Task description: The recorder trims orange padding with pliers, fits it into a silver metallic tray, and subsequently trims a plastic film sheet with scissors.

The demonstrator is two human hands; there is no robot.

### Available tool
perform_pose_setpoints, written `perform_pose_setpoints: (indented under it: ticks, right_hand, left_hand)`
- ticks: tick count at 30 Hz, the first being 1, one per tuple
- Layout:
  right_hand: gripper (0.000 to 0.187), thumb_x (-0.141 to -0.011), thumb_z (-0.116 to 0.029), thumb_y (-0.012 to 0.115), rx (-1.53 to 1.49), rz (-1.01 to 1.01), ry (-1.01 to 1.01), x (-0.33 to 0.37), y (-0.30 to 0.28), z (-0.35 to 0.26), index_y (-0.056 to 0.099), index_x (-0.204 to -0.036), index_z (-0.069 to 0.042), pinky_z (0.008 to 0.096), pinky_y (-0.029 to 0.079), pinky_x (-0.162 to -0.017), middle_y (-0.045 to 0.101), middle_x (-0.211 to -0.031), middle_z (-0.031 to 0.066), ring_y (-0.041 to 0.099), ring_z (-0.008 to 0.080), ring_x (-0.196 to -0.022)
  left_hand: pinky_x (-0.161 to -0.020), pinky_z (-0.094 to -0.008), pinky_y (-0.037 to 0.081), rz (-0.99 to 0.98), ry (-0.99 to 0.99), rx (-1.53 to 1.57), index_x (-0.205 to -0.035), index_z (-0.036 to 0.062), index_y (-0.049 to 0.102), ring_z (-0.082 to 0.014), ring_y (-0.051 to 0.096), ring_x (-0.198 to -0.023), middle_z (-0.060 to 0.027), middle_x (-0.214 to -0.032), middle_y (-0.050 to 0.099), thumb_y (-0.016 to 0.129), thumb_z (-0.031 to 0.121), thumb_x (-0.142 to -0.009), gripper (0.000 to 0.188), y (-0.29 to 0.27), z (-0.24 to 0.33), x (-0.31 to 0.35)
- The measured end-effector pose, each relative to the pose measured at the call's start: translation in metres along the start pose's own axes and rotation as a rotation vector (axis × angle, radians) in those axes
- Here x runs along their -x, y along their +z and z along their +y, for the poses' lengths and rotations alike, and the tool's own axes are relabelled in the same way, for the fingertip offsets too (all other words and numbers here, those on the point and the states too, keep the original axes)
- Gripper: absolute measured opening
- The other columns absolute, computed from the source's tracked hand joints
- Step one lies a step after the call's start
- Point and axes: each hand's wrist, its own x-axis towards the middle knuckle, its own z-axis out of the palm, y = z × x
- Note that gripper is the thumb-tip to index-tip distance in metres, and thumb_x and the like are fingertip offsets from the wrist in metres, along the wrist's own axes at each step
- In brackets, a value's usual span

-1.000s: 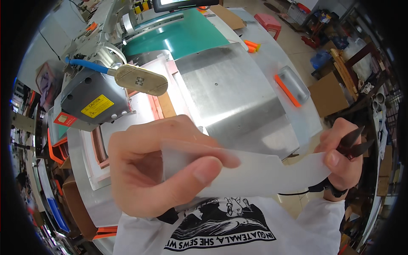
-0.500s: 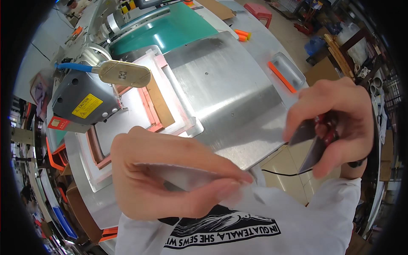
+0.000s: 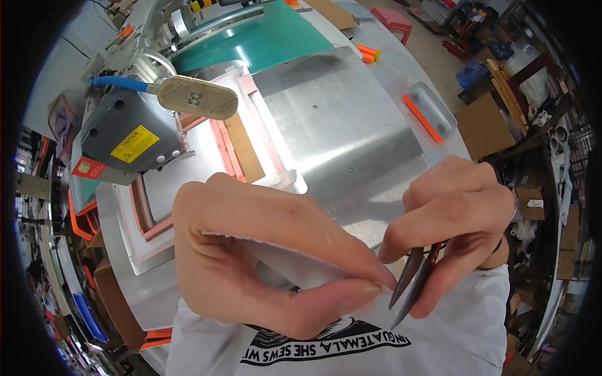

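My left hand (image 3: 251, 216) is closed in a pinch at the lower centre, thumb against forefinger. A thin white sheet-like piece (image 3: 298, 264) curves inside it, its edge along the forefinger and its end between the fingertips. Whether it is paper or cloth I cannot tell. In my right hand (image 3: 454, 216) is a pair of thread snips (image 3: 412, 289), partly hidden by the fingers. Their dark pointed blades stand slightly apart and aim down, just right of the left fingertips. Both hands are over the front of a white printed shirt (image 3: 451, 319).
A grey sewing machine head (image 3: 103, 128) stands at left, over a white frame with pink strips (image 3: 229, 150). Beyond the hands lies a metal work surface (image 3: 338, 119), with a green sheet (image 3: 269, 41) behind. A grey-and-orange tray (image 3: 442, 116) and orange spools (image 3: 369, 54) sit farther right.
My right hand has moved left and down, bringing the snips beside the left fingertips. Their blades are closer together now. The left hand keeps its pinch on the white piece.
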Motion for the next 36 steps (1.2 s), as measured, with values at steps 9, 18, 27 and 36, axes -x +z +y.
perform_pose_setpoints:
  ticks: [9,18,27,36]
  right_hand:
    - [0.052,-0.064,-0.036,0.083,0.132,0.004,0.065,0.002,-0.006,-0.005,0.064,-0.085,0.007,0.0208,0.031,-0.033,0.064,-0.065,0.0098,0.045,0.0088,-0.039]
    - [0.055,-0.068,-0.043,0.078,0.338,-0.256,-0.168,-0.023,-0.039,0.002,0.062,-0.086,0.007,0.023,0.033,-0.034,0.065,-0.068,0.0096,0.045,0.0114,-0.041]
    - [0.051,-0.062,-0.038,0.08,0.63,-0.409,-0.009,-0.061,-0.035,-0.024,0.063,-0.085,0.005,0.0249,0.027,-0.036,0.057,-0.059,0.0033,0.041,0.0109,-0.041]
    - [0.045,-0.064,-0.035,0.08,0.485,-0.572,0.149,-0.081,-0.039,-0.02,0.064,-0.081,0.003,0.024,0.027,-0.036,0.055,-0.056,0.0037,0.043,0.0105,-0.039]
  left_hand:
    - [-0.044,-0.0224,0.045,-0.036,-0.024,-0.039,-0.076,-0.0083,0.065,-0.0179,0.06,-0.048,-0.0163,-0.063,0.064,0.078,-0.004,-0.062,0.02,-0.003,-0.001,-0.004]
    - [-0.041,-0.0209,0.038,0.024,-0.369,0.394,-0.072,-0.0026,0.061,-0.0079,0.047,-0.04,-0.0062,-0.057,0.058,0.063,0.01,-0.083,0.017,-0.012,-0.018,-0.002]
    - [-0.034,-0.0178,0.019,0.097,-0.752,0.643,-0.078,0.0017,0.053,0.0,0.027,-0.034,0.0013,-0.059,0.047,0.052,0.027,-0.093,0.029,-0.004,-0.016,-0.019]
    - [-0.036,-0.0183,0.027,-0.058,-0.59,0.737,-0.096,-0.001,0.059,-0.0032,0.043,-0.042,-0.0015,-0.069,0.057,0.058,0.027,-0.091,0.028,0.005,-0.042,-0.001]
